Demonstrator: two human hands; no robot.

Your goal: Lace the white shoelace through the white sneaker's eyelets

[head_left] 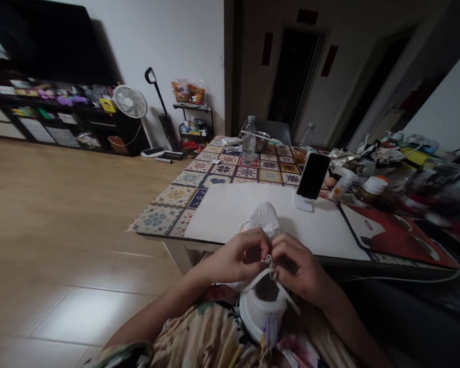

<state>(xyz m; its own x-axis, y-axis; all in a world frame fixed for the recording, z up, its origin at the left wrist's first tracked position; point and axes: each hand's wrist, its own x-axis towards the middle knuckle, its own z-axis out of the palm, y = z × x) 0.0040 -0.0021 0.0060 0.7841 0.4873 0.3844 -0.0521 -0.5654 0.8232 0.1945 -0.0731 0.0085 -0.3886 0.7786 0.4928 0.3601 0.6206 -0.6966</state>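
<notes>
A white shoe [249,312] rests on my lap, its heel toward me and its opening facing up. A second white shoe form, or the same shoe's toe [263,213], shows beyond my hands against the table edge; I cannot tell which. Over the opening, a white shoelace [270,271] is bunched in a knot with loose ends hanging to both sides. My left hand [249,253] pinches the lace from the left, thumb against fingertips. From the right, my right hand [297,263] is closed on the lace close beside it.
A table [153,219] with a patterned cloth stands ahead, bearing a white sheet [218,204], a phone [313,176] on a stand, and water bottles [249,140]. Clutter crowds its right side, near a red bag [398,230]. Wooden floor [80,204] lies left.
</notes>
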